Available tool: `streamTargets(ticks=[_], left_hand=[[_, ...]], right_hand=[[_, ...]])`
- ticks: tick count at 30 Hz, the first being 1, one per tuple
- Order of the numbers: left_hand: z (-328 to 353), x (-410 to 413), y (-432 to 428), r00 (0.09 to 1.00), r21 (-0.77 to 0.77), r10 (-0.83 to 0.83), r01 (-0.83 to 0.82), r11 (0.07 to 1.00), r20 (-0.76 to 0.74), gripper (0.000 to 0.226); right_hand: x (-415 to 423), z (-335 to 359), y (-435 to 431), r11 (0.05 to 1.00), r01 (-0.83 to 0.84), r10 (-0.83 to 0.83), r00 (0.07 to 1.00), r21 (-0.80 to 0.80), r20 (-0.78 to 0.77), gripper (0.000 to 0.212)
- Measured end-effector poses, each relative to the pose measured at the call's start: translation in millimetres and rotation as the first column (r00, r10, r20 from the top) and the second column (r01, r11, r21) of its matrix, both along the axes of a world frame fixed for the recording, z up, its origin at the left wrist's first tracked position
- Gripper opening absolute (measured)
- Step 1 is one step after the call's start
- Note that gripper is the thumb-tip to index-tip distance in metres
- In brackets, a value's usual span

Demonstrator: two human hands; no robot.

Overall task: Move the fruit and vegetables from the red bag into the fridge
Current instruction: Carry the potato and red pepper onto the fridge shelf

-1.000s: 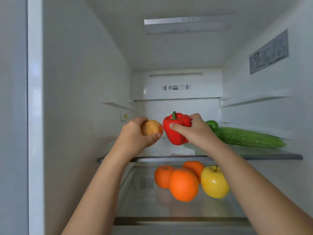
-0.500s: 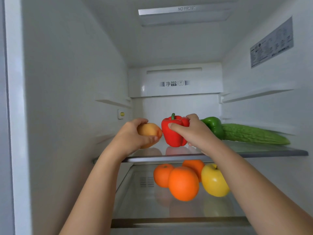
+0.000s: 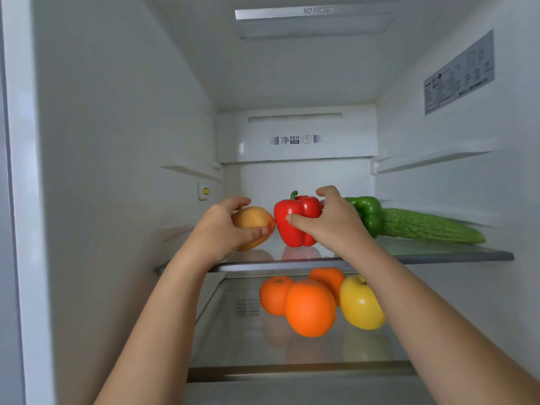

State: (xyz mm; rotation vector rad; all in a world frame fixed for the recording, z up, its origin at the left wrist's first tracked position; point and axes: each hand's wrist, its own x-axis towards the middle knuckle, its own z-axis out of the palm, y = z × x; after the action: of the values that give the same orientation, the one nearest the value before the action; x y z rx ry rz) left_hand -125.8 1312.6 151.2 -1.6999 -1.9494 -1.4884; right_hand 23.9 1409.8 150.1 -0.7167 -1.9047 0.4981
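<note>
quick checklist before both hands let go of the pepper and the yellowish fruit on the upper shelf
1. Red bell pepper upright, base on the upper glass shelf: ok, its reflection meets its base.
2. Right hand gripping the pepper: ok, fingers wrapped over its side.
3. Round yellow-orange fruit resting on the shelf: cannot tell, the left hand hides its underside.
4. Fruit touching the pepper: cannot tell, they look very close.
5. Room to the right: not ok, the green bell pepper and the bumpy green gourd fill that side.
6. Distance from the shelf's front edge: ok, both sit behind it.
</note>
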Motion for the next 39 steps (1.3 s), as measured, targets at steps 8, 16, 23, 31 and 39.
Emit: streamTargets(ticks=[8,16,23,31,39], left_hand=[[-4.4,8.1,-13.3,0.99,0.076,0.104,-0.098,0.992,-0.094,0.064],[-11.6,25.3,-27.2,0.975,0.204,0.132,-0.095,0.974,-0.179,0.057],[-21.3,40.9,-35.8,0.94,0.275,0.199,-0.121,0.954,-0.276,0.049],[-39.7,54.0,-49.0,0.889,0.305,0.251,-0.135,0.943,-0.382,0.044],[-63.0,65.6,-61.4,0.832,0.315,0.292,-0.151,0.937,-0.471,0.044]], right_hand=[[-0.9,-4.0,-9.9,0.978,0.074,-0.09,0.993,0.196,0.075,0.073],[4.4,-5.7,-21.9,0.956,0.111,-0.131,0.99,0.27,0.058,0.066],[14.5,-9.4,-36.2,0.935,0.15,-0.178,0.982,0.322,0.061,0.06],[31.3,-26.8,-55.2,0.854,0.245,-0.299,0.953,0.46,0.047,0.043],[43.0,-50.6,-74.3,0.793,0.308,-0.392,0.918,0.525,0.053,0.037]])
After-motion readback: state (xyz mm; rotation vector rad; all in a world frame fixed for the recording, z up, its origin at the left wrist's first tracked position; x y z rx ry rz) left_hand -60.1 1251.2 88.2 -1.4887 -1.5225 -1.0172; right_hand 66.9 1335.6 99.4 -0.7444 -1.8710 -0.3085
